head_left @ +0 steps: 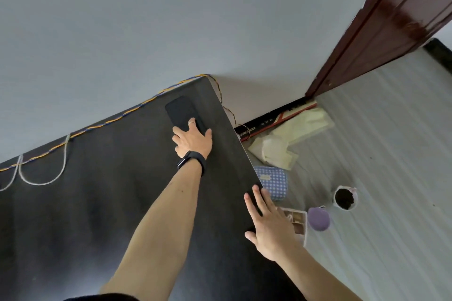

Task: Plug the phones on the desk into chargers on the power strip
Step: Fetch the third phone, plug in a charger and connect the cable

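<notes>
Dark desk (110, 203), left hand (192, 140) fingers on black phone (182, 111); right hand (269, 227) flat, open

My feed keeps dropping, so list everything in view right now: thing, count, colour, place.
flat rectangular phone: one, black, far right desk corner
desk top: one, dark grey, left and centre
braided cable: one, light grey, looped at left back edge
twisted wire: one, yellow-blue, along back edge
checked fabric pouch: one, blue-white, floor beside desk
round cup: one, purple, floor
wooden door frame: one, dark red-brown, upper right
left hand: fingers on phone's near end, black wristband
right hand: flat on desk's right edge
</notes>
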Available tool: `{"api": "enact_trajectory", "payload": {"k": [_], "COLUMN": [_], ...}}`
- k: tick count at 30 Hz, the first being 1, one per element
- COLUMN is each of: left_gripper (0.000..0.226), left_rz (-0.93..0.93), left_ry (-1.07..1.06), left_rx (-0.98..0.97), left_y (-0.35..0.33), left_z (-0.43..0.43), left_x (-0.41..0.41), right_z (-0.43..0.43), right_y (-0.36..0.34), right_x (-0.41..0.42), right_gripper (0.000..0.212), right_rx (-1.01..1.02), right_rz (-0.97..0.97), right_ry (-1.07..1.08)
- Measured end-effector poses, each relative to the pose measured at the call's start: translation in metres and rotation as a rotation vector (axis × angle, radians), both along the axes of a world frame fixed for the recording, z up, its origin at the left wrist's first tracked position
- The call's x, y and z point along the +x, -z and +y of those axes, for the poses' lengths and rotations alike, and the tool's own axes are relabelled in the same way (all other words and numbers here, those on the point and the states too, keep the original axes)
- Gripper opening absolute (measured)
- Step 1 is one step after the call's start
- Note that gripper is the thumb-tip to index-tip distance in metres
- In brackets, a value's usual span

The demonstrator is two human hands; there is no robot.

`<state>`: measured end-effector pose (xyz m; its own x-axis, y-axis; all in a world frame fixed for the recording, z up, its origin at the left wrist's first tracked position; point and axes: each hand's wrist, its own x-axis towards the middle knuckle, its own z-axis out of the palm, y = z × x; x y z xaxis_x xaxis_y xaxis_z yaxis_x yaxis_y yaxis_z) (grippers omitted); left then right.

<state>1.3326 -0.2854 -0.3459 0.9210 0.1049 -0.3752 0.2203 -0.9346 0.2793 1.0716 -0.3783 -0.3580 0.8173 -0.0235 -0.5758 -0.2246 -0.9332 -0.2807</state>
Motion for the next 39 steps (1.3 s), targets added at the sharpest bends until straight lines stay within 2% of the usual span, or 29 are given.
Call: {"api": "enact_trajectory", "payload": {"k": [3,8,11,13,15,17,18,21,24,27,31,34,37,39], "left_gripper": [0.065,0.084,0.083,0.077,0.062,0.037,0.032,0.043,0.052,0.05,0.051,0.052,0.067,0.066], "left_rz": [-0.004,0.103,0.116,0.172,0.293,0.452,0.526,0.666,0.758,0.803,0.817,0.772,0.681,0.528], "left_ry": [-0.021,0.007,0.028,-0.047,-0.282,-0.46,-0.484,-0.415,-0.231,0.006,0.185,0.315,0.288,0.147], "left_rx": [-0.011,-0.006,-0.109,-0.282,-0.616,-0.935,-1.034,-1.149,-1.144,-1.057,-0.888,-0.765,-0.766,-0.792], "left_y": [0.003,-0.011,-0.025,-0.04,-0.068,-0.095,-0.105,-0.127,-0.137,-0.151,-0.156,-0.162,-0.155,-0.149], "left_z": [-0.006,0.014,0.042,0.061,0.081,0.106,0.122,0.184,0.229,0.297,0.379,0.439,0.489,0.523], "left_x": [0.0,-0.017,-0.037,-0.049,-0.067,-0.092,-0.106,-0.152,-0.19,-0.229,-0.264,-0.285,-0.301,-0.313], "right_z": [-0.002,-0.002,0.0,0.0,-0.002,-0.001,0.002,0.034,0.078,0.15,0.237,0.302,0.352,0.382], "right_y": [0.002,0.002,-0.001,-0.005,-0.014,-0.034,-0.047,-0.089,-0.116,-0.137,-0.132,-0.123,-0.13,-0.14], "right_x": [-0.001,-0.001,0.001,0.005,0.014,0.027,0.033,0.036,0.02,-0.012,-0.056,-0.087,-0.105,-0.112], "right_gripper": [0.092,0.093,0.093,0.091,0.088,0.083,0.081,0.074,0.061,0.055,0.049,0.034,0.029,0.032], "right_rx": [-0.006,-0.019,-0.036,-0.045,-0.036,0.019,0.075,0.326,0.693,0.962,0.985,0.965,1.058,1.113], "right_rz": [0.002,0.018,0.046,0.082,0.134,0.229,0.275,0.303,0.259,0.295,0.287,0.253,0.203,0.155], "right_ry": [0.007,0.006,0.003,0.0,0.025,0.106,0.179,0.445,0.836,1.038,1.106,1.078,1.078,1.067]}}
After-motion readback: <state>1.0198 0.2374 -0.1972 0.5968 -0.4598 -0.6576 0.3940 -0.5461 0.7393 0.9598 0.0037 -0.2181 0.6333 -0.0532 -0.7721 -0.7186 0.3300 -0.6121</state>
